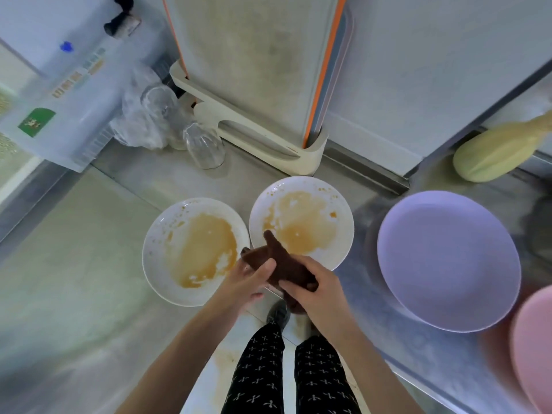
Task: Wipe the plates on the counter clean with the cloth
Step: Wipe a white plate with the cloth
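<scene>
Fingers (265, 268) of both hands closed around brown cloth (283, 261) above two stained plates (343, 234)

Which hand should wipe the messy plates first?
Probably the right hand: it grips most of the brown cloth, right beside the right dirty plate. The left hand only pinches a corner, so it could steady a plate.
</scene>
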The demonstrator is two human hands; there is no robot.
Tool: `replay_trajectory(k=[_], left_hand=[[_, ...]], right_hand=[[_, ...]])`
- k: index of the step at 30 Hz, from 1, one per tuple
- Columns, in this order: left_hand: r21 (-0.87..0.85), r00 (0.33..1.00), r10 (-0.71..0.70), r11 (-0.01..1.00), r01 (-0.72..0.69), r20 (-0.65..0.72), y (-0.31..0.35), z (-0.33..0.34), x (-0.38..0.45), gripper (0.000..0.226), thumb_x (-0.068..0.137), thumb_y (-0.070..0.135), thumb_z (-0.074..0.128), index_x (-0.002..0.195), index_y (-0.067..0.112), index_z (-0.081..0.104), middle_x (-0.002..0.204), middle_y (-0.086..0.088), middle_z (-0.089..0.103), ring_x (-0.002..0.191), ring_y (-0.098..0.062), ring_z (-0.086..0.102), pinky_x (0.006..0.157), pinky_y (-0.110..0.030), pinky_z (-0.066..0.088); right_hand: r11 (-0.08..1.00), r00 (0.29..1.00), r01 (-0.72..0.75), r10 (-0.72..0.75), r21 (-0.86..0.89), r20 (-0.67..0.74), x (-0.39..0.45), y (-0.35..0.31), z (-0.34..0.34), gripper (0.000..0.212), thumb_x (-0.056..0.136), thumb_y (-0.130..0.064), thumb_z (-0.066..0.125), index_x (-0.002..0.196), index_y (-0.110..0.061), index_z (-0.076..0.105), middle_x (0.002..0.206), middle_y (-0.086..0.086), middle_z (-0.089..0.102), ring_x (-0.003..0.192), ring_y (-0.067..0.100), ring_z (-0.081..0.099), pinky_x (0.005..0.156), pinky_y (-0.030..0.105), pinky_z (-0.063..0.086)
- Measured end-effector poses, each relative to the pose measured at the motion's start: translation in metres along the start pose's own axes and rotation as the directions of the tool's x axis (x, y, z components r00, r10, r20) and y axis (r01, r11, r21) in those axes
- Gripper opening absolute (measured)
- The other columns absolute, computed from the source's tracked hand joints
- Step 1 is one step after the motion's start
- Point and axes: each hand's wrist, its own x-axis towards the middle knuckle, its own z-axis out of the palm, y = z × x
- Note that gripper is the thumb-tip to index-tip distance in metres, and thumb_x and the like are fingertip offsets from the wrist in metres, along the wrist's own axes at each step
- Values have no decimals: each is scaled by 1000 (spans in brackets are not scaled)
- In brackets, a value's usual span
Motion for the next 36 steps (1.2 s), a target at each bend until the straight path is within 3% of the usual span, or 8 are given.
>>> replay_trajectory(k=[5, 8, 15, 20, 24, 27, 31, 36], left_hand=[[-57, 987, 145, 988, -141, 69, 4, -21, 0, 52, 66, 29, 76, 109, 7, 60, 97, -6, 67, 93, -21, 63, 76, -27, 54], [-55, 986, 165, 985, -164, 26, 8, -24, -5, 49, 67, 32, 79, 98, -1, 58, 90, -19, 62, 74, -33, 62, 58, -37, 54], [-264, 988, 68, 959, -103, -139, 2, -10, -11, 30, 77, 24, 61, 105, 15, 64, 99, -4, 73, 92, -17, 69, 69, -26, 57], [-89, 980, -61, 995, 45, -192, -4, 7, -3, 26, 83, 27, 64, 101, 9, 62, 100, -11, 71, 91, -24, 69, 82, -43, 56], [106, 948, -136, 979, 173, -289, -4, 15, 9, 17, 90, 26, 57, 81, 12, 58, 86, -16, 66, 74, -25, 62, 73, -38, 51], [62, 941, -129, 986, 156, -313, -6, 22, 23, 6, 94, 17, 51, 97, 13, 51, 88, -19, 64, 76, -24, 59, 69, -35, 51], [125, 896, -63, 984, 130, -439, -15, 31, 38, 16, 95, 17, 48, 109, 12, 48, 85, -12, 70, 71, -20, 70, 74, -39, 59], [168, 844, 26, 983, 76, -536, -17, 35, 45, 14, 92, 9, 45, 100, 20, 46, 92, -17, 67, 70, -21, 69, 72, -40, 59]], right_hand=[[979, 988, -118, 99, 166, 123, -7, -10, -1, 34, 80, -3, 71, 106, -18, 54, 88, 5, 72, 75, 15, 68, 67, 24, 55], [932, 971, -222, 184, 285, 153, -12, -6, 0, 45, 78, -5, 74, 106, -12, 38, 92, 11, 70, 75, 19, 68, 63, 28, 54], [804, 976, -215, 199, 554, 91, -28, 18, 13, 80, 61, -21, 85, 129, -31, 46, 121, -3, 61, 112, 18, 60, 92, 42, 50], [750, 897, -183, 392, 636, -204, -22, 18, 6, 43, 75, -5, 75, 113, -18, 61, 101, 5, 71, 91, 23, 69, 75, 40, 56], [997, 863, 22, 20, 77, -504, -24, 3, -25, 39, 78, -5, 73, 100, -32, 55, 98, -16, 61, 84, -8, 59, 72, 5, 46], [837, 830, 153, -398, -526, -392, -9, 14, -21, 48, 71, 2, 75, 110, -18, 55, 104, 2, 58, 85, 9, 56, 72, 13, 47], [608, 935, 194, -352, -770, -43, 15, 53, 4, 61, 73, -19, 78, 124, -25, 45, 141, 13, 45, 123, 37, 48, 83, 52, 54], [418, 943, 272, -294, -867, 154, 20, 63, -14, 93, 54, -35, 90, 133, -13, 47, 121, 5, 65, 119, 28, 56, 95, 45, 45]])
